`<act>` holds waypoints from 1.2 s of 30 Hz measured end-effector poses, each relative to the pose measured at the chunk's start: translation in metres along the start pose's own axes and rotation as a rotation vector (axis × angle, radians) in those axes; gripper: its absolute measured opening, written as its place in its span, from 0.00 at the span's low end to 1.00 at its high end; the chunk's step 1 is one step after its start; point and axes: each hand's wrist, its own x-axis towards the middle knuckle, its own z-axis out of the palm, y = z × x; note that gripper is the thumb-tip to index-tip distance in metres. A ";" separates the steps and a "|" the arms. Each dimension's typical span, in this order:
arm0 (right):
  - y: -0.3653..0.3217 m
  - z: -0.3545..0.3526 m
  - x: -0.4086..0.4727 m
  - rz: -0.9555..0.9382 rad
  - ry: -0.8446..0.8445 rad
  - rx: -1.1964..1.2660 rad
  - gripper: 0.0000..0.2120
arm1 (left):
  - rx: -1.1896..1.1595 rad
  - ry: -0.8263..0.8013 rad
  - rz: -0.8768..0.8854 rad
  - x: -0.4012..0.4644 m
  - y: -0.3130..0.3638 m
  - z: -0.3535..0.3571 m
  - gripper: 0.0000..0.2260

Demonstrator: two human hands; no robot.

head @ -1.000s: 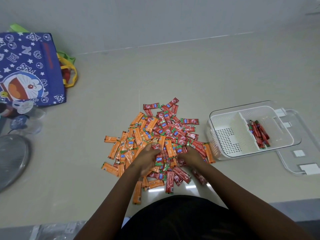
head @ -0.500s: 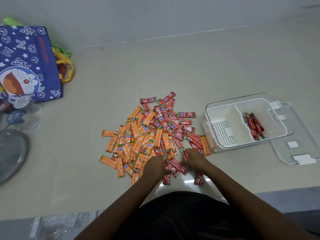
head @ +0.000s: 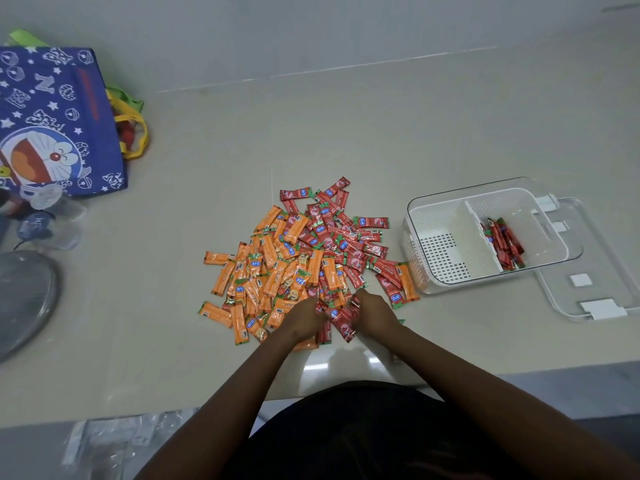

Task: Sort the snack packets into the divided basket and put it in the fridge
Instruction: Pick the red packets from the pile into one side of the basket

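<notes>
head | left hand point(head: 304, 318), right hand point(head: 375, 313) gripping glossy red packets point(head: 341, 318) | perforated plastic basket point(head: 446, 251) nearby

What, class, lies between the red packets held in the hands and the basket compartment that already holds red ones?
Only loose packets on the counter. The basket is open-topped, its lid beside it; the red packets can be lifted over.

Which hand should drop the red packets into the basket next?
Probably the right hand: it pinches red packets and is on the basket's side. The left hand is farther, by the orange ones.
</notes>
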 end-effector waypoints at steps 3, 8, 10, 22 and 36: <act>-0.004 -0.011 0.000 0.066 -0.020 0.067 0.10 | -0.096 -0.048 -0.013 -0.006 0.003 0.001 0.12; 0.005 -0.046 -0.021 0.251 -0.030 0.574 0.04 | -0.180 0.038 -0.031 -0.004 0.008 0.007 0.10; 0.010 -0.057 -0.031 0.291 -0.033 0.745 0.02 | -0.222 0.059 -0.060 -0.003 0.009 0.012 0.14; 0.046 -0.048 -0.056 0.398 -0.053 0.266 0.08 | 0.095 0.247 -0.030 -0.002 0.031 0.048 0.30; 0.044 -0.035 -0.041 0.380 0.013 0.269 0.06 | -0.445 -0.005 -0.127 0.015 0.037 0.027 0.04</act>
